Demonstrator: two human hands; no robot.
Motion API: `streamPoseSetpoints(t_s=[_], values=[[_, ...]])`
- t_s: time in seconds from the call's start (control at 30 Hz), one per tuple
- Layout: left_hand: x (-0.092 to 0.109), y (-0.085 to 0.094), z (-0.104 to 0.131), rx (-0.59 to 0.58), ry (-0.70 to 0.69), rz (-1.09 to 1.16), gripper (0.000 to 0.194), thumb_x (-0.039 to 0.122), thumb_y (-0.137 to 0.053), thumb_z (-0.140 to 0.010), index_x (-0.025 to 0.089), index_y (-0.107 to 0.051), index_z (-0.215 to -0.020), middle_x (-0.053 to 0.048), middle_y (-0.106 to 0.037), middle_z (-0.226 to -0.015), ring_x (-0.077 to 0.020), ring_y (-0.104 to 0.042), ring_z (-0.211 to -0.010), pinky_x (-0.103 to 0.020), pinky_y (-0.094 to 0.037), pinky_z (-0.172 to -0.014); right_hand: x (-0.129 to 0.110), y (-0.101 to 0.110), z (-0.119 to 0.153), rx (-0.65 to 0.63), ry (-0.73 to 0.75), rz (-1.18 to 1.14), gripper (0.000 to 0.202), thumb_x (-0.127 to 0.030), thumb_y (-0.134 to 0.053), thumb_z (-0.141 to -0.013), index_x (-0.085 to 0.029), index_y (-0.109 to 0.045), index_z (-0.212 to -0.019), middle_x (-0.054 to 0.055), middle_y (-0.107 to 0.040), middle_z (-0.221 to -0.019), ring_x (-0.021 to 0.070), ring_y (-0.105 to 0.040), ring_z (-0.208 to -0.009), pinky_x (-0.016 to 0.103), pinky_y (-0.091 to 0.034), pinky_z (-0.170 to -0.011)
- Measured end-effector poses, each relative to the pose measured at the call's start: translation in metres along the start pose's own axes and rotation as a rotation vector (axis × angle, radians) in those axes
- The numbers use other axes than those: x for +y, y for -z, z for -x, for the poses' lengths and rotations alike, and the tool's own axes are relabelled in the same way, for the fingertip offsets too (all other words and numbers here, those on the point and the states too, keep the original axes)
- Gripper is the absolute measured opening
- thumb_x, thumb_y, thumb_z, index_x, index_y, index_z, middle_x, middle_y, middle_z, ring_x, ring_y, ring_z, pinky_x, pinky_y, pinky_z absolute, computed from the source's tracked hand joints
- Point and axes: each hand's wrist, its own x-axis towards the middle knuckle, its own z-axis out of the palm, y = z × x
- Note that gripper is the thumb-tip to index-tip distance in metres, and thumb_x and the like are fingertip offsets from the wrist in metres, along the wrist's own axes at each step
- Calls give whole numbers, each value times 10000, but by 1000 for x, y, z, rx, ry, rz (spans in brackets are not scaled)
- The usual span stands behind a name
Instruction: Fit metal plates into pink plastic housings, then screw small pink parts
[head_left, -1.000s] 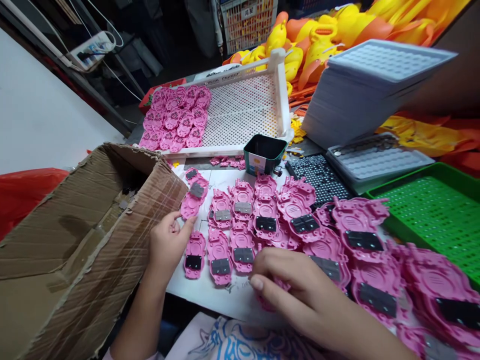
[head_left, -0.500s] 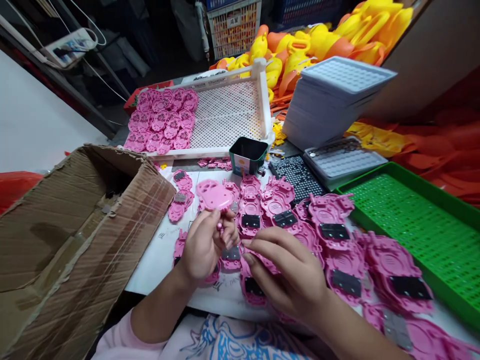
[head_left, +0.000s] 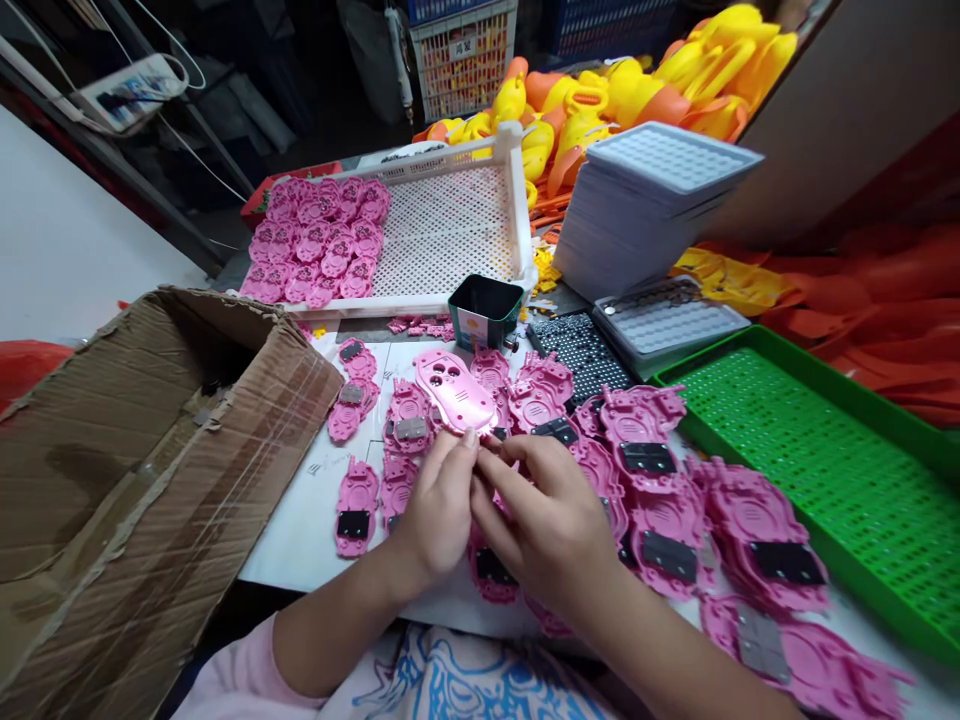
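Observation:
My left hand (head_left: pixel 442 505) grips the near end of a glossy pink plastic shell (head_left: pixel 459 394) between thumb and fingers. The shell is tilted, its smooth face up, with several holes towards the far end. Against the left fingertips, my right hand (head_left: pixel 551 510) is closed in a pinch at the shell's near edge. What its fingertips hold is hidden. Around and below both hands lie pink casing halves (head_left: pixel 660 510) with black or grey battery covers, some of them stacked. A casing half (head_left: pixel 355 508) with a black cover lies left of my left forearm.
A cardboard box (head_left: pixel 172 480) stands at the left. Behind are a white mesh tray (head_left: pixel 442 225) with pink parts (head_left: pixel 319 240) and a dark green tub (head_left: pixel 486 312). Stacked white trays (head_left: pixel 645 215) and a green tray (head_left: pixel 810 470) are at the right.
My right hand has moved left and up to meet my left hand at the shell. The shell has turned and come slightly right. The view has shifted a little.

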Motion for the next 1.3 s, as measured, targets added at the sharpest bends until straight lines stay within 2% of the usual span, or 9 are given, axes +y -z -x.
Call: streamPoseSetpoints(t_s=[0.2, 0.43, 0.5, 0.6, 0.7, 0.83, 1.03, 1.2, 1.3], values=[[9, -8, 4, -4, -77, -191, 264, 397, -420, -929, 197, -580, -863, -13, -633, -828, -151, -574, -795, -261, -461, -801, -1, 3, 0, 22, 36, -18, 119, -114, -548, -846, -126, -647, -782, 88, -624, -734, 165, -525, -666, 289, -461, -573], [2, 3, 3, 111, -112, -146, 333, 467, -432, -906, 184, -588, -830, 4, -562, -675, -134, -509, -613, -255, -451, -617, 1, 13, 0, 90, -40, -249, 165, -67, -537, -835, -156, -581, -966, 55, -543, -849, 139, -541, -790, 263, -510, -700], [4, 13, 3, 29, -235, -275, 319, 416, -424, -907, 183, -568, -744, 16, -511, -604, -117, -438, -527, -252, -408, -553, 5, 16, -1, 144, -212, -414, 142, -108, -521, -866, -200, -571, -962, 44, -538, -906, 131, -555, -862, 265, -507, -752], [15, 28, 1, -266, -506, -619, 229, 284, -494, -826, 189, -522, -620, 28, -444, -520, -109, -363, -467, -254, -327, -493, 12, 19, -4, 139, -510, -843, 85, -235, -468, -932, -253, -550, -936, 44, -605, -1045, 144, -599, -988, 306, -519, -808], [26, 35, -5, -483, -666, -860, 116, 195, -500, -782, 189, -575, -693, 7, -522, -553, -129, -423, -503, -260, -316, -512, 11, 21, -9, 130, -562, -1204, 94, -353, -464, -936, -277, -514, -914, 24, -672, -953, 159, -659, -879, 342, -549, -740], [22, 27, -4, -421, -472, -838, 207, 227, -443, -874, 175, -593, -741, -20, -556, -624, -135, -468, -555, -259, -332, -558, -1, 22, -11, 292, -488, -1284, 85, -338, -463, -934, -269, -506, -909, -29, -582, -641, 138, -602, -600, 305, -516, -570], [4, -2, 14, -442, 214, -26, 327, 416, -570, -808, 158, -592, -609, -17, -492, -582, -145, -437, -575, -261, -361, -543, -6, 25, 1, 450, -148, -1055, 150, -226, -403, -948, -241, -527, -1031, -56, -427, -551, 106, -430, -458, 293, -443, -505], [7, -2, 17, -341, 243, 295, 468, 617, -631, -659, 151, -613, -627, -5, -453, -533, -127, -404, -512, -257, -360, -505, 5, 25, 3, 236, 105, -738, 176, -204, -401, -947, -205, -499, -1093, -10, -499, -647, 139, -512, -606, 329, -478, -597], [5, 5, 13, -336, 220, 233, 348, 403, -766, -645, 139, -652, -840, 12, -501, -609, -83, -403, -527, -201, -346, -523, 10, 24, -3, 206, 103, -632, 166, -135, -431, -916, -175, -514, -1054, 48, -570, -802, 155, -571, -769, 345, -501, -698]])
